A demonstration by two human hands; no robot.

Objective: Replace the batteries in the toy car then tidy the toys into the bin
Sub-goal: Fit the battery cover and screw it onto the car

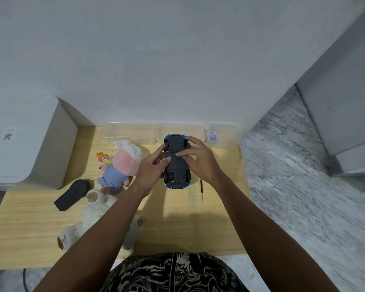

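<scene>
While both hands, left hand [151, 165] and right hand [198, 158], grip the upside-down toy car [177, 163] between them, the battery step looks unfinished; soft toys [118, 165] left of them await the bin.

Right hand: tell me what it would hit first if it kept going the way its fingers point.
The right hand points leftward across the upturned blue toy car's black underside; beyond that, probably the left hand gripping the car's other side. Depth is unclear.
</scene>
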